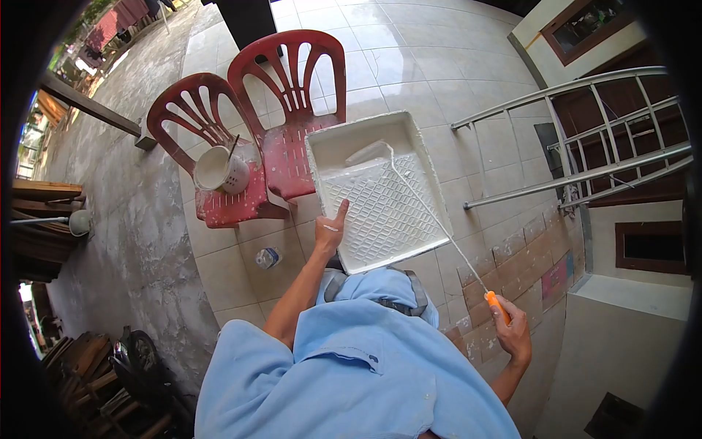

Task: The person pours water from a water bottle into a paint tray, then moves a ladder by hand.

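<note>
The right hand point(514, 333) is closed around the orange handle of a paint roller point(425, 208), with the fingers wrapped about the grip, low and to the right of the paint tray point(441, 192). From that handle the roller's thin metal rod slants across the tray's right rim and over the raised diamond grid, bending at its far end to the white-coated roller sleeve point(368, 152), which lies in the tray near the upper edge of the grid. The left hand point(330, 233) grips the tray by its left side, thumb pointing forward along the inner edge and the other fingers largely hidden; a white smear of paint marks this hand. The tray sits just in front of the person's blue shirt point(351, 388), its inside covered in white paint; what bears its weight cannot be told. Beyond it and to the left, two red plastic chairs stand side by side on the tiled floor point(431, 66), both flecked with white. On the seat of the left one is a white bucket point(213, 170) with a stick point(233, 148) standing up out of it. A clear plastic bottle point(268, 257) is on the tiles near the left forearm. To the right are a metal ladder point(541, 199) and paint-spotted cardboard sheets point(512, 274) laid over the floor.
</note>
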Demonstrator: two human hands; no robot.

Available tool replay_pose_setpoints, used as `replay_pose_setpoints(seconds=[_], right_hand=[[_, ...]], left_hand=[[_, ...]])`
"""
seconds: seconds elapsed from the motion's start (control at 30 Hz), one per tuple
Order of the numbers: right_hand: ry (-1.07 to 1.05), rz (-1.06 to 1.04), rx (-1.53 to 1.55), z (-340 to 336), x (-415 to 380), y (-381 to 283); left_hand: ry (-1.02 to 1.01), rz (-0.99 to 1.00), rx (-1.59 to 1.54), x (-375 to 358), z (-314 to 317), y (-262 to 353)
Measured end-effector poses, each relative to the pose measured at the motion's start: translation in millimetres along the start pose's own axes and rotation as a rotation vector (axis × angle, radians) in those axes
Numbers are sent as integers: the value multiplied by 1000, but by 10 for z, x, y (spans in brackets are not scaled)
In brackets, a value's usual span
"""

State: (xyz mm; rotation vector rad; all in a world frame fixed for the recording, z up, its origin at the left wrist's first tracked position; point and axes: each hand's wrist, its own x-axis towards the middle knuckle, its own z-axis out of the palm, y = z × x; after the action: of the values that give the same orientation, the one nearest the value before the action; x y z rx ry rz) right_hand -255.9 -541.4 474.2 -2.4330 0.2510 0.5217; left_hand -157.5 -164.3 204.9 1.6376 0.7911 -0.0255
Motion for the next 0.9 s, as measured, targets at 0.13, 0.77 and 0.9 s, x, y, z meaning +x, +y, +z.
replay_pose_setpoints(seconds=[0.13,0.77,0.9], right_hand=[[-40,50,6,200,75,-249],[-45,43,15,67,1,-63],[-21,16,18,236,77,-151]], left_hand=[[-39,-15,3,16,-4,-33],[-12,-21,66,-73,-78,181],[-31,-55,128,-73,-87,208]])
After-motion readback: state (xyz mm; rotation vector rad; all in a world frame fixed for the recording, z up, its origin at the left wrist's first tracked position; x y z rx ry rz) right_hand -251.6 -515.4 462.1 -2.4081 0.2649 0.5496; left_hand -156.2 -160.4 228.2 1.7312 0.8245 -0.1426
